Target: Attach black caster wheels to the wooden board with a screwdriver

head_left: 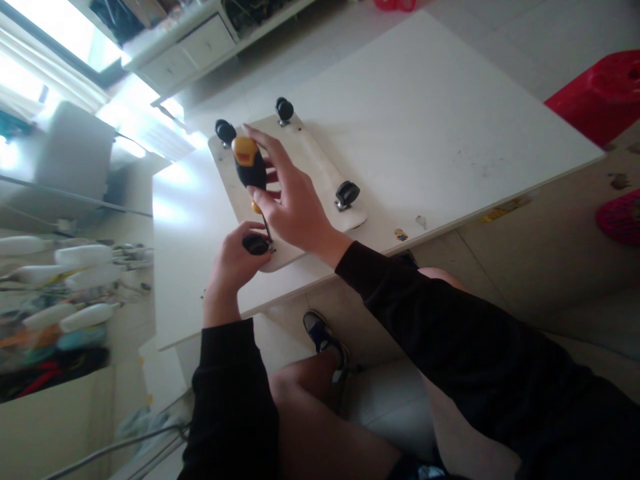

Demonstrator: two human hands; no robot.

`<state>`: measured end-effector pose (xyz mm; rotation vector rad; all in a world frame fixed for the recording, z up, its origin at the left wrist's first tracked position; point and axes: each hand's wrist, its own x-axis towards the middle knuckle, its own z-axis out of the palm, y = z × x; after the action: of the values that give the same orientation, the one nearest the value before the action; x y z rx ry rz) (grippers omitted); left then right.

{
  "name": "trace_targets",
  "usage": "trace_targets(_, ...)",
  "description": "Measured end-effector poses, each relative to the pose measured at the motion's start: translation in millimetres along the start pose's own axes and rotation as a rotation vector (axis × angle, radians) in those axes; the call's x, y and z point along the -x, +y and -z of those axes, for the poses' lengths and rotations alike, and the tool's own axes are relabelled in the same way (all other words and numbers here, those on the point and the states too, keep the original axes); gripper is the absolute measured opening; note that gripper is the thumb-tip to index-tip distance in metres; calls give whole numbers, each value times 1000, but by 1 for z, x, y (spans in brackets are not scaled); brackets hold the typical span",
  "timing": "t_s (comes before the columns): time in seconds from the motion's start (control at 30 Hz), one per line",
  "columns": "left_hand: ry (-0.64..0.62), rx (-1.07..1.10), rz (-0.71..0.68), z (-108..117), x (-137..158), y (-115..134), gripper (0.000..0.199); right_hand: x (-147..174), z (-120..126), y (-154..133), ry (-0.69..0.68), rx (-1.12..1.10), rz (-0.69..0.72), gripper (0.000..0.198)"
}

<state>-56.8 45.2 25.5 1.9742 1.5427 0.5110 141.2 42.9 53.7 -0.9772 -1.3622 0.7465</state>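
White, rounded objects (83, 267) lie in a blurred jumble past the left edge of the table (425, 120); I can't tell what they are. Beyond the far edge a cabinet (207, 40) has its drawers shut, contents hidden, while an open bay (245, 17) beside them is packed with dark things too blurred to name.

At the table's left end a pale board (284, 252) reaches from the far edge towards the near one, a black caster (225, 131) upright at its far-left corner. The left hand (234, 257) grasps the caster at the near-left corner (256, 244), steadying its wheel. The screwdriver (250, 163) slants over this corner, its tip down at the caster's base; the screw itself is too small to make out. The right hand (295, 200) grips the driver by the lower handle. To work well, I'd square the shaft to the board, press straight down, turn in short strokes and keep the left fingertips clear of the tip.

Two more casters stand at the far-right (284, 109) and near-right (347, 193) corners. Off the table's right corner sits a red plastic item (600, 93); whether it holds anything isn't visible.
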Motion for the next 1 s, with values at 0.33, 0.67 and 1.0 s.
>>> trace_targets(0.33, -2, 17, -6, -1, 1, 3, 46, 1, 9, -7, -24, 42, 0, 69)
trace_targets(0.67, 35, -56, -32, 1, 2, 4, 44, -6, 10, 0, 81, 120, -11, 67)
trace_targets(1.0, 60, -84, -23, 3, 3, 0, 51, -8, 18, 19, 211, 36, -42, 70)
